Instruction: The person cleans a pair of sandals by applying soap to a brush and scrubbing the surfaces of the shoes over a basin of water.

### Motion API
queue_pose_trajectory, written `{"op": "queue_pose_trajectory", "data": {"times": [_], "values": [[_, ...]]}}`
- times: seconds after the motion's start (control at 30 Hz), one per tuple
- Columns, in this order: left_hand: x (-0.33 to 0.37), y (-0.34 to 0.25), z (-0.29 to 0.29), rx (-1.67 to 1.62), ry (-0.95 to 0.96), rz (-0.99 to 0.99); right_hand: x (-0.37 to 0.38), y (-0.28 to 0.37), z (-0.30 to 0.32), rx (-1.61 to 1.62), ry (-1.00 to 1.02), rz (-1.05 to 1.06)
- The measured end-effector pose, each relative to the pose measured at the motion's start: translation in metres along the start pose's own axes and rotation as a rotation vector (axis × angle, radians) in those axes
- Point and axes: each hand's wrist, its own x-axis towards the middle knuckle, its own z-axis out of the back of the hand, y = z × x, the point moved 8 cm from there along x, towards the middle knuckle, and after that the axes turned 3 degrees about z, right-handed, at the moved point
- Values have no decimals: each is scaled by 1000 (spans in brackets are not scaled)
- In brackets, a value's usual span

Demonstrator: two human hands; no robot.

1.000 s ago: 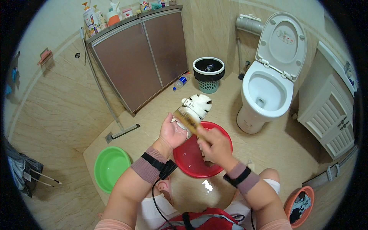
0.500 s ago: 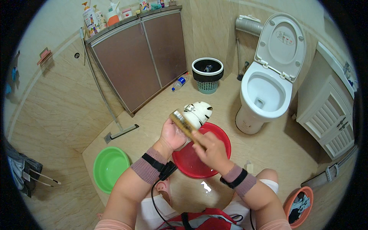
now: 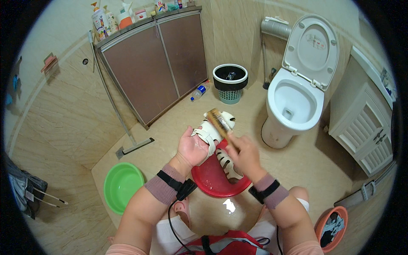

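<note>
A white strappy sandal (image 3: 207, 134) is held by my left hand (image 3: 192, 146), whose fingers go under its strap while the palm faces up. My right hand (image 3: 245, 156) grips a wooden-handled scrubbing brush (image 3: 219, 123), its head lying over the sandal's toe end. Beneath them stands a red basin (image 3: 207, 183). Inside it, partly behind my right hand, leans a second white sandal (image 3: 228, 165) with dark slots. The brush's bristles face the sandal and are hidden.
A green basin (image 3: 124, 187) sits at the left and an orange basket of clothes (image 3: 340, 214) at the lower right. Beyond are a plastic bottle (image 3: 199, 92), a trash bin (image 3: 230, 95) and a toilet (image 3: 293, 102). A floor squeegee (image 3: 138, 145) leans by the cabinet (image 3: 140, 72).
My right hand and the brush have moved right and slightly up across the sandal. The sandal's strap and the second sandal in the red basin now show.
</note>
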Motion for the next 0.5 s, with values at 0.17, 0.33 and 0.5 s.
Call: {"op": "queue_pose_trajectory", "data": {"times": [0.17,0.33,0.5], "values": [[1,-7,8,-52,47,3,-4,21,-1,69,56,129],[-1,-8,3,-21,18,-13,-9,31,-4,109,-22,179],[-8,2,-17,3,-46,-37,7,3,10,39,34,44]]}}
